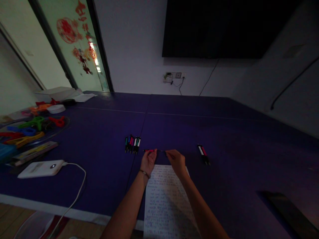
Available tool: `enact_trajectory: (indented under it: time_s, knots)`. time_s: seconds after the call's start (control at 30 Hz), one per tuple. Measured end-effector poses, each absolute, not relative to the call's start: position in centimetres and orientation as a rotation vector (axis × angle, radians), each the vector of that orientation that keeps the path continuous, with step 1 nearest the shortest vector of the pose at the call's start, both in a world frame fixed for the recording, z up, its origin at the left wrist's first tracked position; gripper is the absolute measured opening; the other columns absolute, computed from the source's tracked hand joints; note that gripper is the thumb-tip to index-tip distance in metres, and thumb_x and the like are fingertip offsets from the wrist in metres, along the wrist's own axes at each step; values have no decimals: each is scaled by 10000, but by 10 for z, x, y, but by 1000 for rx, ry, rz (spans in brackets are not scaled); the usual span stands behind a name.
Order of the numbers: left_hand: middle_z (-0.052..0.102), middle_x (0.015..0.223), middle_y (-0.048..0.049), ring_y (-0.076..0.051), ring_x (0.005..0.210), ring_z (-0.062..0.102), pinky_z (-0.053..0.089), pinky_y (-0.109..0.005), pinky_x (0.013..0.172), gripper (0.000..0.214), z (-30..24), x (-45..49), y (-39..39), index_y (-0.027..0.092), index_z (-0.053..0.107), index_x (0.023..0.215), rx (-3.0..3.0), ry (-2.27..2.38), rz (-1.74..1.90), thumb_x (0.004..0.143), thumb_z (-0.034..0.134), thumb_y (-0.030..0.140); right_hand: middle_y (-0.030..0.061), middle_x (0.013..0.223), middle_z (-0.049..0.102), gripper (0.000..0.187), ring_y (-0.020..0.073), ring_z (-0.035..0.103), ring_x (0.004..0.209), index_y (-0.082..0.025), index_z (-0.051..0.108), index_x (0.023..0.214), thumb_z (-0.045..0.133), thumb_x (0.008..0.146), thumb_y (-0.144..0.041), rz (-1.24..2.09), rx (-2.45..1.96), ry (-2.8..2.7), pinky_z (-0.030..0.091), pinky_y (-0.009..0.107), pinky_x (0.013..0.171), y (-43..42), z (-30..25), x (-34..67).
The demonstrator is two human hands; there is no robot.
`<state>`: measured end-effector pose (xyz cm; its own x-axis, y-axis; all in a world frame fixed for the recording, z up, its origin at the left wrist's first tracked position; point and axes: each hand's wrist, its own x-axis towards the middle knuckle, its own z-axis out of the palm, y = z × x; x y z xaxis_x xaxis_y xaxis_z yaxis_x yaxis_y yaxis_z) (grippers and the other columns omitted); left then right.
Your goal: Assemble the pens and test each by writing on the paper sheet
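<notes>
My left hand (148, 160) pinches the pink end of a pen (149, 150) held level above the purple table (199, 132). My right hand (176, 160) pinches the pen's other, dark end; the two hands sit close together. Just below them lies a handwritten sheet of paper (164, 205). A row of several pens (132, 144) lies to the left of my hands. Two more pens (203, 154) lie to the right.
A white device (41, 168) with a white cable (77, 192) sits near the left front edge. Further left are a long flat box (33, 152) and a tray of coloured plastic clips (32, 127). A dark flat object (286, 212) lies at the right front.
</notes>
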<state>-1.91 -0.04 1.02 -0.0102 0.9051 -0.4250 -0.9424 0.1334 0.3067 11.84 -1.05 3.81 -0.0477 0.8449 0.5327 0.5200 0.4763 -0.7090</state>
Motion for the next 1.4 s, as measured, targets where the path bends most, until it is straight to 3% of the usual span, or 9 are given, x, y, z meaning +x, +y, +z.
enact_trajectory:
  time_s: [0.53,0.77,0.87,0.93,1.13,1.4]
  knots:
    - [612,657,-90,-114,640,614,497,-164,613,166,11,-17,-1,105,519,598,-35,622,1430,754,466,126,66,724,635,193,140,594,660,-154,646,738,453,739,-165,339,-1169,-1773,470,244,623,-6,36,108]
    - [622,688,-114,-134,634,615,498,-216,653,139,9,-15,-3,103,541,664,31,652,1315,751,489,197,15,755,664,165,141,611,696,-210,640,772,480,733,-204,550,-1187,-1779,473,255,659,-1,28,101]
    - [627,722,-128,-153,684,621,501,-226,658,125,9,-17,-3,105,539,664,22,639,1338,747,486,183,2,716,666,191,140,615,645,-205,611,874,520,713,-255,627,-1225,-1684,477,250,622,1,23,109]
    - [628,757,-148,-170,723,622,505,-237,660,132,9,-19,-3,101,537,658,-8,632,1376,751,475,170,15,684,659,240,151,610,616,-179,598,908,537,701,-284,557,-1319,-1604,472,258,599,1,17,119]
    - [624,753,-160,-176,737,624,516,-214,617,157,11,-20,0,81,530,633,-34,616,1421,759,452,133,82,730,622,190,179,577,669,-156,631,729,472,746,-259,99,-1611,-1710,430,281,621,-2,-9,145]
    - [629,742,-146,-167,746,622,522,-208,618,170,11,-21,-3,77,540,649,15,599,1444,769,429,122,94,716,581,178,191,534,686,-158,615,744,443,766,-195,-83,-1793,-1836,390,286,621,-2,-16,137]
